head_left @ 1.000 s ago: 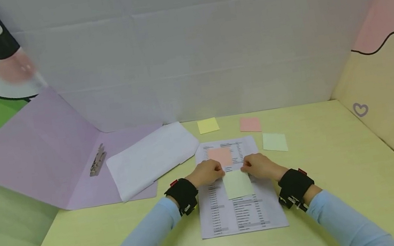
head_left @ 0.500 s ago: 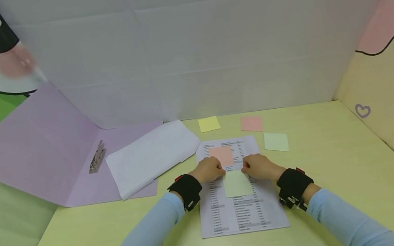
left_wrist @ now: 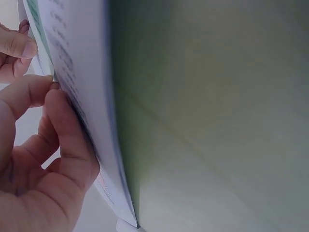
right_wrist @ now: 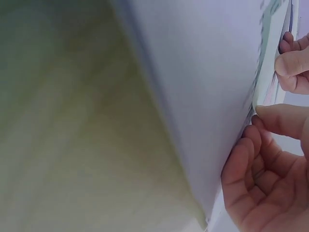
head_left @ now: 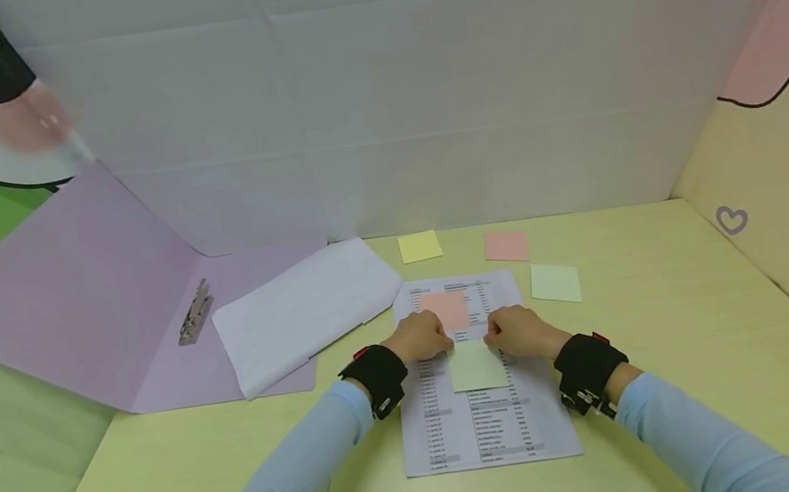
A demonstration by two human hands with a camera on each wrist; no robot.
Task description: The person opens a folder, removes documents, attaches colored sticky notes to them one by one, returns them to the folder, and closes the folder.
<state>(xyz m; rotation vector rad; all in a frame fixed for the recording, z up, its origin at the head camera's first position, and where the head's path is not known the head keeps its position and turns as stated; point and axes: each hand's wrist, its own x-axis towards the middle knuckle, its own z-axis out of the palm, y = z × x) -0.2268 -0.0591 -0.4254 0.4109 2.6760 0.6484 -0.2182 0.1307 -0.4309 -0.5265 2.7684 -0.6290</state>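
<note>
A pale green sticky note (head_left: 477,366) lies over the middle of a printed sheet (head_left: 452,440) in the head view. My left hand (head_left: 418,337) pinches the note's upper left corner between thumb and index finger. At the upper right corner, my right hand (head_left: 524,332) pinches it the same way. Both wrist views show thumb and fingertip meeting at the note's edge, the left hand (left_wrist: 53,145) and right hand (right_wrist: 270,164) close against the paper. A pink sticky note (head_left: 446,310) sits higher up on the same sheet.
Loose yellow (head_left: 420,247), pink and green notes lie behind the sheet. An open purple folder (head_left: 178,377) with a metal clip (head_left: 194,313) stands at the left, white papers (head_left: 309,313) lying partly on it. A pale wall (head_left: 420,108) closes off the back.
The camera view has shifted slightly. Both hands stay at the green note's upper corners, and the left wrist has turned a little. The note's lower edge lies slightly straighter.
</note>
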